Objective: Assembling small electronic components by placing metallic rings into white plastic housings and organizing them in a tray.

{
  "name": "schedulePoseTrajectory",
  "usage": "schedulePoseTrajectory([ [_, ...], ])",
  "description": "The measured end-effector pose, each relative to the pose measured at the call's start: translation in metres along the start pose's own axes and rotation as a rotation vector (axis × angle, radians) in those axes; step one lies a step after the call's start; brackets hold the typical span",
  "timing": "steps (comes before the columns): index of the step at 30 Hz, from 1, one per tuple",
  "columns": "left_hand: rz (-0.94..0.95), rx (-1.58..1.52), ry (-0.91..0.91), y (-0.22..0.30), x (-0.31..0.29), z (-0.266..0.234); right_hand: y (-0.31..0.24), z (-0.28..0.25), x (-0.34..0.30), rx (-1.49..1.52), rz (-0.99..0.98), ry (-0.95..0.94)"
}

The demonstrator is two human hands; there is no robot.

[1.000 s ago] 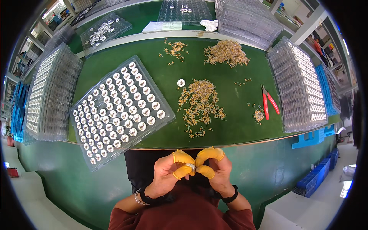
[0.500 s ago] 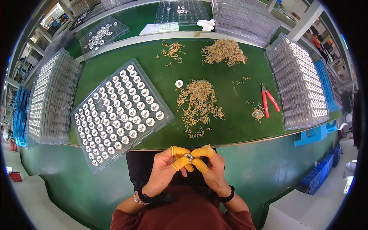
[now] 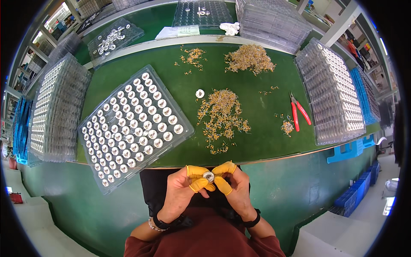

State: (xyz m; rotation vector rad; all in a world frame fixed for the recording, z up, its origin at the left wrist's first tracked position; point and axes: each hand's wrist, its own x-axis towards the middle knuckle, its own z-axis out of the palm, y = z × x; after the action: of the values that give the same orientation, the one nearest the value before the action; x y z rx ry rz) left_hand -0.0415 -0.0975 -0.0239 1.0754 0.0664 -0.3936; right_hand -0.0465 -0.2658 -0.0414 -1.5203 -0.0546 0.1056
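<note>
Just off the table's front edge, I pinch a small round silver-and-white part (image 3: 209,176) between the fingertips of both hands. My left hand (image 3: 183,188) grips it from the left, my right hand (image 3: 236,188) from the right; yellow finger cots cover the thumbs and some fingers. The part's round face is turned up, with a dark centre. On the table left of my hands lies a clear tray (image 3: 185,128) with rows of similar round parts. Beyond my hands is a loose pile of small yellow components with wire legs (image 3: 222,111).
A single round part (image 3: 200,93) sits beside the pile. Red-handled cutting pliers (image 3: 301,112) lie at right. Another component heap (image 3: 249,59) is farther back. Tall stacks of filled trays stand left (image 3: 55,113) and right (image 3: 332,96). A shelf behind holds more trays (image 3: 201,15).
The round part has turned so its face shows more, and both hands have shifted slightly left. They keep their pinch on it.
</note>
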Motion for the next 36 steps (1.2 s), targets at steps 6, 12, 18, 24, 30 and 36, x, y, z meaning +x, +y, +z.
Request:
schedulePoseTrajectory([
  [6,0.085,0.110,0.037,-0.005,-0.001,0.007,-0.004,0.003,0.004,-0.072,-0.029,0.084],
  [12,0.222,0.236,0.089,-0.014,-0.003,0.001,-0.005,0.009,0.014,-0.110,-0.053,0.065],
  [18,0.186,0.193,0.073,-0.010,-0.005,-0.009,-0.015,0.018,0.016,-0.163,-0.033,0.058],
  [24,0.178,0.229,0.151,0.005,-0.019,-0.024,-0.003,0.041,0.020,-0.163,-0.103,0.017],
  [30,0.240,0.317,0.325,0.054,-0.035,-0.066,-0.019,0.064,0.034,-0.247,-0.226,-0.123],
  [36,0.309,0.584,0.651,0.149,-0.003,-0.137,-0.017,0.051,0.041,-0.212,-0.192,-0.027],
])
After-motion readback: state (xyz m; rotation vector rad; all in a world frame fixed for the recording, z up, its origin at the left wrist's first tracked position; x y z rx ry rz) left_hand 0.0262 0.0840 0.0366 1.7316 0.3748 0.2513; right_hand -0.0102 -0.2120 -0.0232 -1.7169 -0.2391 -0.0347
